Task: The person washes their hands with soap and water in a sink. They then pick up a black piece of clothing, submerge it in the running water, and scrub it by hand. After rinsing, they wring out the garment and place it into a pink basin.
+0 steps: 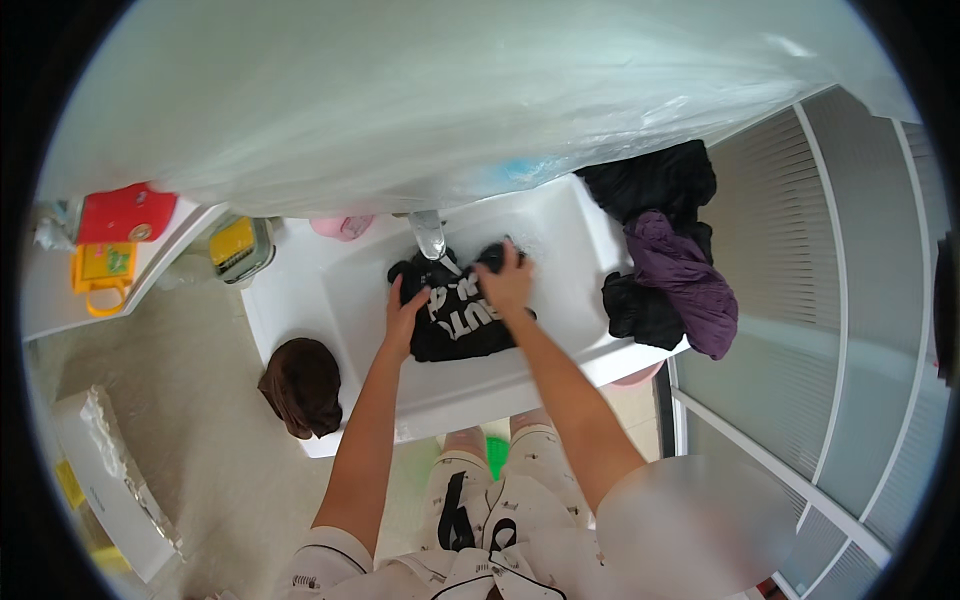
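A black garment with white lettering (455, 338) lies spread in the white sink (375, 375), below the metal faucet (428, 236). Water runs from the spout onto the cloth's upper part. At the garment's left edge my left hand (404, 314) grips the fabric between thumb and fingers. My right hand (508, 284) is closed on a bunched upper right part of the same garment, to the right of the stream. Some of the right fingertips are hidden by the cloth and the hand.
On the sink's right rim are a purple garment (680, 275) and black clothes (655, 185). A brown cloth (303, 385) lies on the left rim. Behind are a pink object (343, 227) and a yellow-and-grey container (240, 248). A ribbed glass partition (765, 290) stands right.
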A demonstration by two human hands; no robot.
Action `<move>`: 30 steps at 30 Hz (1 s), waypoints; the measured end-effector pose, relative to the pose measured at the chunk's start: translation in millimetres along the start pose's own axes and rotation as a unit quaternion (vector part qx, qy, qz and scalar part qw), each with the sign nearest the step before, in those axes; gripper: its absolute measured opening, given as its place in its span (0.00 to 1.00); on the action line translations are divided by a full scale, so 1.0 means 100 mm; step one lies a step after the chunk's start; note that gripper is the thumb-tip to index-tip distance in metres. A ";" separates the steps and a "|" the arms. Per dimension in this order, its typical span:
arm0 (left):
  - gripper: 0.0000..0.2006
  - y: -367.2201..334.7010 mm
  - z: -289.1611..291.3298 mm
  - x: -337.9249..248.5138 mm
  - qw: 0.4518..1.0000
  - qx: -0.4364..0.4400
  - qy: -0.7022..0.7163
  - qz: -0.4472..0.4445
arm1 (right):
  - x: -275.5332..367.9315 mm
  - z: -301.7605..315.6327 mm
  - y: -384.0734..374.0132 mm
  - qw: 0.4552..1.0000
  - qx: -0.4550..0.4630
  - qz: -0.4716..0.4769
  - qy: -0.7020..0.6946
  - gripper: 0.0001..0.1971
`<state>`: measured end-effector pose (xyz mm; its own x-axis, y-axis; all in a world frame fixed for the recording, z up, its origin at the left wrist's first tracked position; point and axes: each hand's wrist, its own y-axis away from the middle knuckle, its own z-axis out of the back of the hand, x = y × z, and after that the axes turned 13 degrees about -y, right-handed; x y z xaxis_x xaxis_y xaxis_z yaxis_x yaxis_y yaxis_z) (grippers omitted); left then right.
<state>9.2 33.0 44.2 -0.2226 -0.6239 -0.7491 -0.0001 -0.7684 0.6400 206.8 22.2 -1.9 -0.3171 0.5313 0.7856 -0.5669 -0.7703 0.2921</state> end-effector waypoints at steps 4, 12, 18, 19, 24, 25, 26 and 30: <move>0.29 -0.29 -0.09 0.00 0.965 0.083 0.199 0.147 | 0.46 -0.49 0.48 0.904 0.248 -0.128 -0.325 0.33; 0.27 -0.12 -0.09 0.40 0.864 0.175 0.466 0.079 | 0.90 -0.24 0.93 0.968 0.149 0.188 -0.076 0.25; 0.24 0.28 -0.01 0.03 0.951 -0.030 0.307 0.005 | 0.28 0.28 -0.12 0.951 0.090 0.283 0.089 0.31; 0.26 0.31 0.01 0.16 0.983 -0.059 0.172 -0.002 | 0.20 0.27 -0.16 0.954 0.003 0.266 0.138 0.33; 0.37 0.29 0.15 0.44 0.882 -0.048 -0.469 -0.005 | 0.04 -0.35 0.30 0.946 0.134 0.238 0.174 0.39; 0.37 0.28 0.12 0.20 0.825 0.009 -0.563 0.049 | -0.04 -0.32 0.21 0.927 0.176 0.283 0.175 0.39; 0.33 0.31 -0.01 -0.42 0.747 0.087 -0.656 0.061 | -0.19 -0.14 0.01 0.907 0.213 0.316 0.180 0.40; 0.30 -0.23 0.36 -0.58 0.818 -0.007 -0.567 -0.100 | -0.04 0.19 -0.18 0.960 0.088 0.239 0.117 0.43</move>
<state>-13.1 91.6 78.8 -0.9801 0.0419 -0.1938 -0.1381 -0.8458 0.5153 232.5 27.6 -0.1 -0.6826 0.1517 0.7149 -0.1833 -0.9825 0.0335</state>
